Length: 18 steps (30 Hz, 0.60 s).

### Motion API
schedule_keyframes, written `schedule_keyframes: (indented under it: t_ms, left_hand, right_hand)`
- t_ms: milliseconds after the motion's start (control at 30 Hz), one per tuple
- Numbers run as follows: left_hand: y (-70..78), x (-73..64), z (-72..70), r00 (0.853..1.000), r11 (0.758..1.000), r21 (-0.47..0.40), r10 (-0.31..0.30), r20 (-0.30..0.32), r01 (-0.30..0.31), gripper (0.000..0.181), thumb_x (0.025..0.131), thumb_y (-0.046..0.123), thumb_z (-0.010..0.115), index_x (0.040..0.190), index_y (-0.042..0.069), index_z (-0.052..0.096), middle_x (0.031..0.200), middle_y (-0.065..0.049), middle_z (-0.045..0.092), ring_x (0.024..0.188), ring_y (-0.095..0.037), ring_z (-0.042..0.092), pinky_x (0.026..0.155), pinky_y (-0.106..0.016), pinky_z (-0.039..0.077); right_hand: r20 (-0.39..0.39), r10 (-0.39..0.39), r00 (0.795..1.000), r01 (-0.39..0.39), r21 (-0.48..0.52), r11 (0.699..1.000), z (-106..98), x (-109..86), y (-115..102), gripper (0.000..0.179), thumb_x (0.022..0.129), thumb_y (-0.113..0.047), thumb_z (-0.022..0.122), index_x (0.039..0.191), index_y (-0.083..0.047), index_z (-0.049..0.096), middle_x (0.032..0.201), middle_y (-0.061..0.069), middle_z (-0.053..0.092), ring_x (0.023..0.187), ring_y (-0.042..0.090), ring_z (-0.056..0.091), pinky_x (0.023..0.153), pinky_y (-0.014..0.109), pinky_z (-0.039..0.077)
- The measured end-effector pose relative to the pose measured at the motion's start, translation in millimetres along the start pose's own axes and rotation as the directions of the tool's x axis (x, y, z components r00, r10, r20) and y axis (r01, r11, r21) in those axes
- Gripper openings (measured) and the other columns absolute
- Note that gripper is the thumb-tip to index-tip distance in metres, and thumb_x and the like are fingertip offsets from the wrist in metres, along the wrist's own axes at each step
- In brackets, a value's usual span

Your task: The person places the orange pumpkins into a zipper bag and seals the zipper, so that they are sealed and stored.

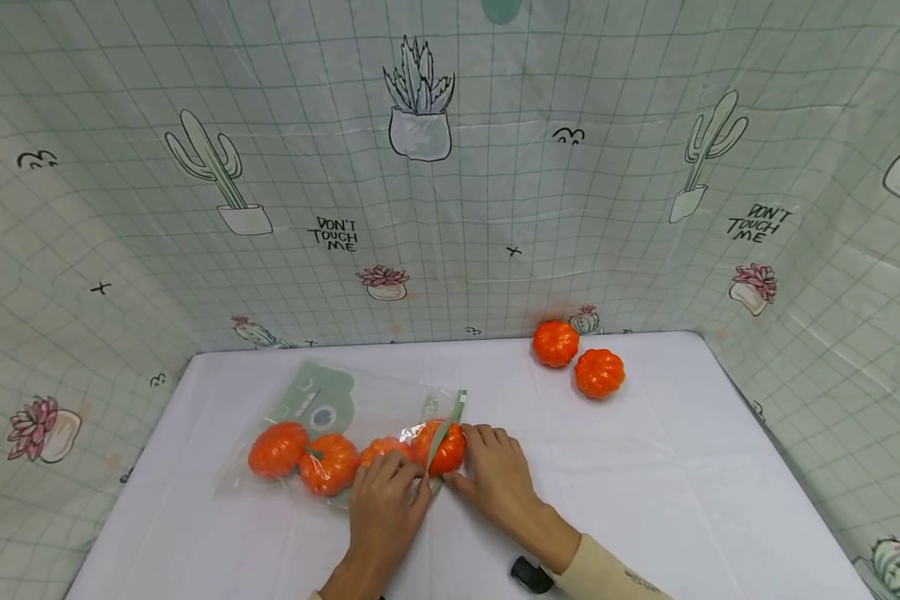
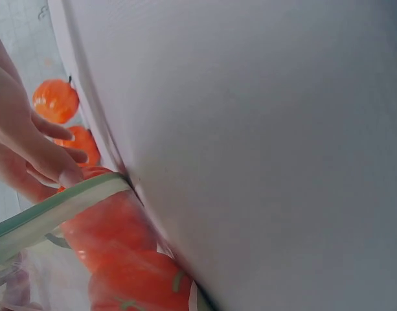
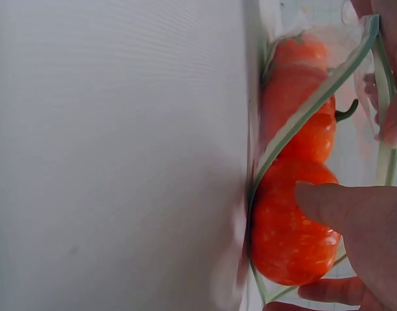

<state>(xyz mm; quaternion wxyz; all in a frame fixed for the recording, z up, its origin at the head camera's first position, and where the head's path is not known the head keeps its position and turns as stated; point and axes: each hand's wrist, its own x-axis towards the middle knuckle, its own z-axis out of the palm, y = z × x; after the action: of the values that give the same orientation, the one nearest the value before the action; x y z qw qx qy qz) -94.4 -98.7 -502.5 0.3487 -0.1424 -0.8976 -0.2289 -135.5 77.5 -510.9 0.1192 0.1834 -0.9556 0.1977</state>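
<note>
A clear zip bag with a green-edged mouth (image 1: 390, 387) lies on its side, several small orange pumpkins in it in a row, such as the pumpkin (image 1: 328, 464) near its middle. My left hand (image 1: 386, 500) pinches the near edge of the bag's mouth, which gapes in the right wrist view. My right hand (image 1: 504, 479) holds a pumpkin (image 3: 295, 223) in the mouth, thumb on one side and fingers on the other. The bag's green zip strip (image 2: 56, 207) crosses in front of the pumpkins in the left wrist view.
Two more orange pumpkins, one at the back edge (image 1: 556, 343) and one just right of it (image 1: 599, 373), sit on the white table (image 1: 645, 483). A black object (image 1: 531, 575) lies by the right sleeve. Patterned cloth (image 1: 480, 200) walls the back and sides.
</note>
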Motion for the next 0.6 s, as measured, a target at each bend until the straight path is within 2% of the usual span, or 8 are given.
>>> schedule_keyframes:
  t_ms: [167,333,600]
  left_hand:
    - [-0.7,-0.3,0.8,1.000,1.000,-0.001,-0.004,0.010,0.004,0.019,0.069,0.006,0.092,0.077,0.011,0.076,0.076,0.003,0.060,0.069,-0.015,0.058,0.064,-0.030,0.041]
    - [-0.2,0.3,-0.1,0.999,1.000,0.001,-0.014,0.032,0.014,0.019,0.069,0.006,0.092,0.079,0.011,0.077,0.078,0.003,0.061,0.071,-0.015,0.060,0.065,-0.032,0.043]
    - [-0.9,0.1,1.3,1.000,1.000,0.001,0.007,0.001,-0.007,0.019,0.070,0.006,0.092,0.076,0.012,0.075,0.077,0.003,0.061,0.071,-0.015,0.059,0.065,-0.031,0.042]
  right_hand:
    - [-0.012,-0.012,1.000,0.012,-0.001,1.000,1.5,2.4,-1.2,0.067,0.082,-0.034,0.091,0.132,0.001,0.063,0.118,0.016,0.068,0.109,0.035,0.063,0.091,0.049,0.053]
    - [0.003,0.009,1.000,-0.009,0.002,1.000,1.3,2.0,-0.5,0.066,0.083,-0.034,0.090,0.132,0.000,0.064,0.119,0.016,0.068,0.110,0.035,0.063,0.092,0.049,0.054]
    - [-0.015,0.000,1.000,0.000,-0.013,1.000,2.8,4.4,-1.2,0.064,0.083,-0.034,0.090,0.131,0.000,0.064,0.117,0.015,0.068,0.108,0.034,0.064,0.089,0.048,0.054]
